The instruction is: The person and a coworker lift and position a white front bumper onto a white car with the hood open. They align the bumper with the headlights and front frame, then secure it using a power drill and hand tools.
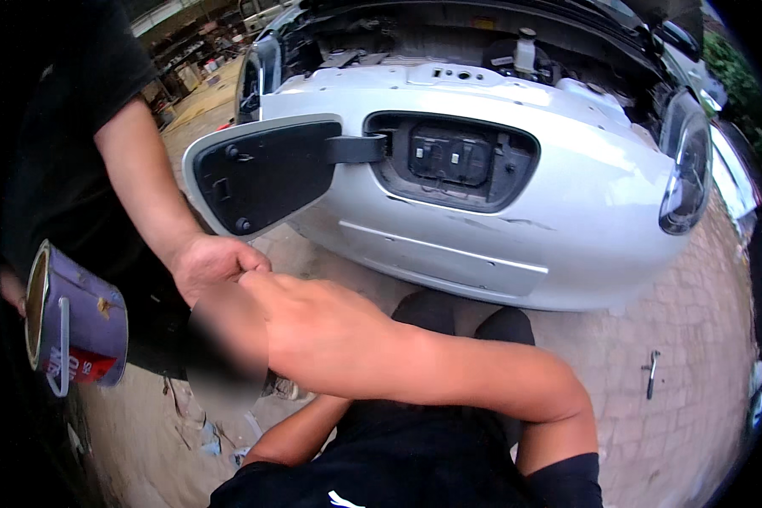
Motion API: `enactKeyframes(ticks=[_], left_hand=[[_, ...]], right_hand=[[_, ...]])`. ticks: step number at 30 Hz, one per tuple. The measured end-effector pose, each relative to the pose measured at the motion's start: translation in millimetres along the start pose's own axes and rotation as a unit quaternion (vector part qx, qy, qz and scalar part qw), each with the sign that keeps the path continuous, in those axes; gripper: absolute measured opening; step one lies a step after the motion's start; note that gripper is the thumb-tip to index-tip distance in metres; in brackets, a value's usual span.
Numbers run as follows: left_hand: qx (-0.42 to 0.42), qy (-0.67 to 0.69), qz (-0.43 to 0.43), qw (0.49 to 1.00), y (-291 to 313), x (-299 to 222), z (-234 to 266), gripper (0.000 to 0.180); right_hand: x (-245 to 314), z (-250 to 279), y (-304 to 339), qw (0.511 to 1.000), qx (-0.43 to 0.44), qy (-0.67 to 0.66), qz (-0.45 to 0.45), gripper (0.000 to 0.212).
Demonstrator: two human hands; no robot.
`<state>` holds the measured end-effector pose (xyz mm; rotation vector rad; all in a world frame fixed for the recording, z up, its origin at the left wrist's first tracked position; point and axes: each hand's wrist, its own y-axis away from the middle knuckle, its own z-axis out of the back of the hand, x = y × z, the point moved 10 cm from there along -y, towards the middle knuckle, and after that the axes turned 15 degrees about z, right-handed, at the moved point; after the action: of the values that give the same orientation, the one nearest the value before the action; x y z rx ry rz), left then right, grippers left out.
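Note:
My right arm reaches across to the left. My right hand (292,309) meets a co-worker's hand (216,264), and the two touch or nearly touch. A dark blur covers part of my right hand, so its fingers and anything in them cannot be made out. My left forearm (300,430) passes behind my right arm, which hides the left hand. Beyond the hands, a black-lined flap (267,173) stands swung out from the charging port (453,161) in a silver car bumper (593,182). The port's inner covers are closed.
The co-worker, in black, stands at the left; a purple paint bucket (89,317) with a white handle hangs tilted at their side. A ratchet-like tool (652,374) lies on the paving at the right. The car's engine bay (457,42) is uncovered, and clutter lies behind at far left.

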<state>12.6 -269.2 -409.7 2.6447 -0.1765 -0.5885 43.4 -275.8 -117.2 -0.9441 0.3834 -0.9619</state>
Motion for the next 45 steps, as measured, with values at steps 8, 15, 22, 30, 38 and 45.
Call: enactKeyframes(ticks=[8, 15, 22, 30, 38, 45], left_hand=[[0.071, 0.005, 0.051, 0.996, 14.3, 1.8, -48.4, 0.045], [-0.052, -0.062, 0.147, 0.986, -14.0, 72.6, 54.4, 0.035], [-0.095, -0.196, 0.227, 0.949, -31.6, 75.9, 83.3, 0.028], [-0.285, -0.173, 0.077, 0.94, -16.1, -17.5, 269.8, 0.018], [-0.463, -0.062, 0.141, 0.873, 91.4, 57.4, 424.3, 0.022], [-0.489, -0.175, 0.159, 0.84, 124.8, 75.6, 482.6, 0.02]], right_hand=[[-5.7, -2.4, 118.3, 0.986, -0.009, 0.086, -0.141, 0.011], [-24.2, -89.9, 267.9, 0.93, 0.153, 0.168, -0.289, 0.01], [-34.9, -68.4, 330.2, 0.886, 0.025, 0.035, -0.462, 0.033], [-36.8, -43.1, 393.6, 0.795, -0.11, -0.025, -0.596, 0.021], [-40.7, -27.4, 445.7, 0.717, -0.185, -0.073, -0.668, 0.008], [-57.7, 44.0, 467.8, 0.687, -0.262, 0.097, -0.67, 0.021]])
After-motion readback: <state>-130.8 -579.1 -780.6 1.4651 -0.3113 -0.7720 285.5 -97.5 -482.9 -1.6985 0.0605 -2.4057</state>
